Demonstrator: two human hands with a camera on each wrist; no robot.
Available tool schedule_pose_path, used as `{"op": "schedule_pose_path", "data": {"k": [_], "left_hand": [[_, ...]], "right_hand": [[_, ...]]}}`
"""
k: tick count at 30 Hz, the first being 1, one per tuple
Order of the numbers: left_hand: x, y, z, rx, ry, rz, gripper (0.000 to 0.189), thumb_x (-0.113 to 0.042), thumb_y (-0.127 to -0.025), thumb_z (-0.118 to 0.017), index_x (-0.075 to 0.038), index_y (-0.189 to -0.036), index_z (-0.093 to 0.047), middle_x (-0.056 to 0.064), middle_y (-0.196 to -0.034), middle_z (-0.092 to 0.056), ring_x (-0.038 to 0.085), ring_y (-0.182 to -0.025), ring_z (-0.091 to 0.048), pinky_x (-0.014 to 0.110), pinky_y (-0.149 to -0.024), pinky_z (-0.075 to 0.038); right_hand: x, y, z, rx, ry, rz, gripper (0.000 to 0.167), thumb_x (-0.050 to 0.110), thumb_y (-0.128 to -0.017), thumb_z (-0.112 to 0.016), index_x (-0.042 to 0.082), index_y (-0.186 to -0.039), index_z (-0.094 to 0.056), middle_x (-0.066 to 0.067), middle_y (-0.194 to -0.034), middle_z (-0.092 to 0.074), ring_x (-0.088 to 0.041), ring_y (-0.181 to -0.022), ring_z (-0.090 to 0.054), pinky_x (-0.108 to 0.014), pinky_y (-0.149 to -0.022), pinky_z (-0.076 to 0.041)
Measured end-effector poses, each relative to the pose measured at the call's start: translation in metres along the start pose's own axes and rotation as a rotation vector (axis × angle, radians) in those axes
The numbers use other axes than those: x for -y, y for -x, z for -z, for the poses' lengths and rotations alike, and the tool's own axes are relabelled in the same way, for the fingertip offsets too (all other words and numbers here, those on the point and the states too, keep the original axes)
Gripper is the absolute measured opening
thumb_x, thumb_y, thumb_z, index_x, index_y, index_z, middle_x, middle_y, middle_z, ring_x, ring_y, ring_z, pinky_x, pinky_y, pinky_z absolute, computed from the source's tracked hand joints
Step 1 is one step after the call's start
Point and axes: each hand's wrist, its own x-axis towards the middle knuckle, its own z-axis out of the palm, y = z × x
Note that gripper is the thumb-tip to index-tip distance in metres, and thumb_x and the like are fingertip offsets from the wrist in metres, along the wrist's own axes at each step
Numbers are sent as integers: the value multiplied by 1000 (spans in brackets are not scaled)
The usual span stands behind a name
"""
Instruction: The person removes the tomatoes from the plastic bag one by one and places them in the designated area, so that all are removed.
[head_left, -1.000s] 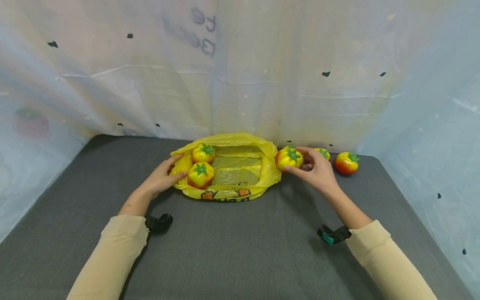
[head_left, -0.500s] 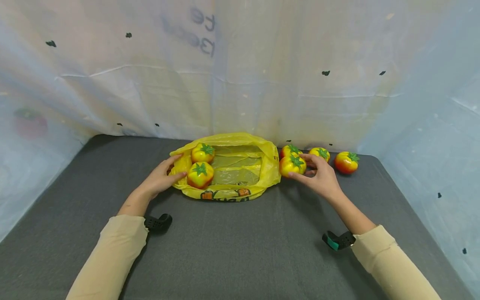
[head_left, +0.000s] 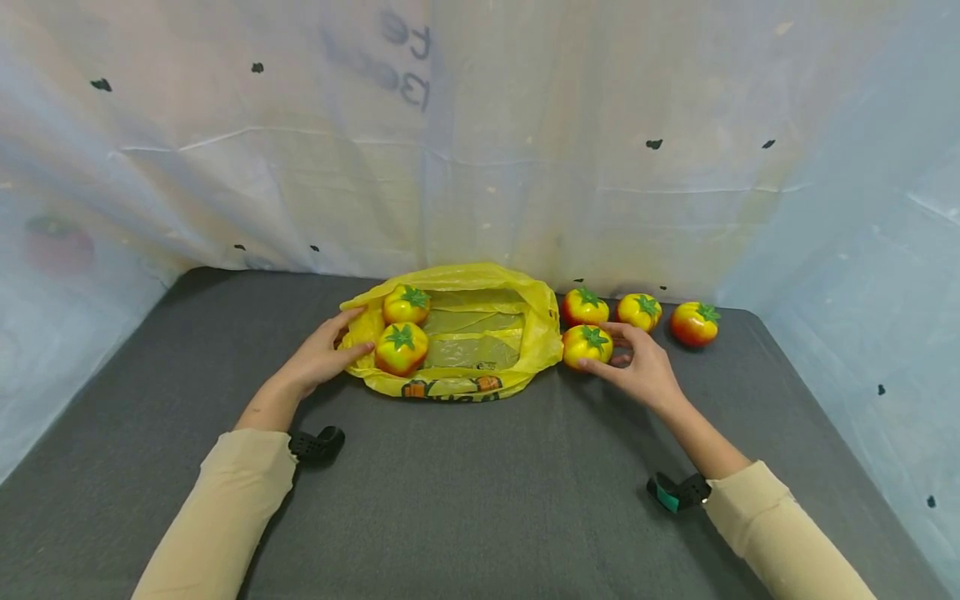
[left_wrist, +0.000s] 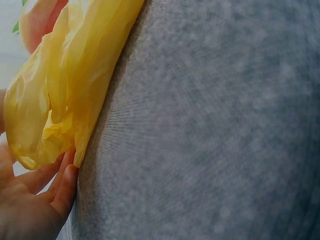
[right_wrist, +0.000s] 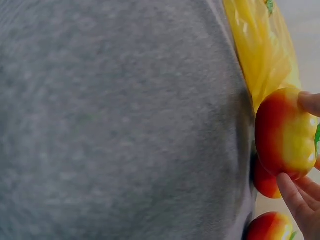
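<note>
A yellow plastic bag (head_left: 538,342) lies with its mouth spread wide, holding two red-and-yellow tomatoes at its left end, one rear (head_left: 405,305) and one front (head_left: 401,348). My left hand (head_left: 321,354) grips that end, thumb and fingers apart on the plastic; in the left wrist view its fingers (left_wrist: 62,192) touch the bag's lower part. Just right of the bag, my right hand (head_left: 643,367) holds another tomato (head_left: 585,348) between thumb and fingers. The right wrist view shows this tomato (right_wrist: 285,132) against the bag (right_wrist: 262,45). Its underside is hidden in the head view.
Behind the right hand, three more tomatoes form a row: left (head_left: 584,308), middle (head_left: 639,312) and right (head_left: 694,324). They stand on a dark grey table (head_left: 465,500). A pale plastic sheet (head_left: 495,167) hangs along the back and sides.
My right hand has brought its tomato toward me and slightly right, away from the rear row. The row's left tomato, hidden earlier, now shows fully. My left hand and the bag stay put.
</note>
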Motion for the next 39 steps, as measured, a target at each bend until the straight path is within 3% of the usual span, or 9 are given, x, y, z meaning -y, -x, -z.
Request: {"op": "schedule_pose_path", "data": {"k": [8, 21, 34, 39], "left_hand": [[-1, 1, 0, 4, 2, -28, 72, -33, -99, -53, -11, -155, -14, 27, -157, -10, 50, -141, -16, 63, -111, -21], [-3, 2, -1, 2, -8, -17, 73, -35, -99, -53, -12, -155, -14, 27, -157, -10, 49, -141, -17, 62, -111, -22], [-3, 2, 0, 7, -1, -16, 72, -34, -99, -53, -13, -156, -13, 27, -157, -9, 49, -141, -17, 63, -111, -23], [-1, 1, 0, 6, 6, -22, 72, -34, -99, -53, -12, -155, -14, 26, -158, -10, 49, -141, -16, 62, -111, -22]], "right_hand": [[-6, 3, -5, -12, 7, 15, 65, 35, -83, -75, 6, -135, -51, -18, -130, -55, -33, -109, -59, -46, -85, -55], [-10, 7, -3, 8, -9, 3, 66, 38, -85, -73, 5, -136, -49, -20, -133, -52, -35, -112, -58, -47, -88, -53], [-9, 4, 6, 30, -49, -4, 73, 38, -83, -74, 5, -141, -45, -21, -138, -48, -38, -123, -51, -51, -93, -50], [-3, 4, 13, 1, -44, -4, 74, 41, -84, -73, 5, -141, -44, -21, -138, -48, -37, -121, -52, -51, -94, -49]]}}
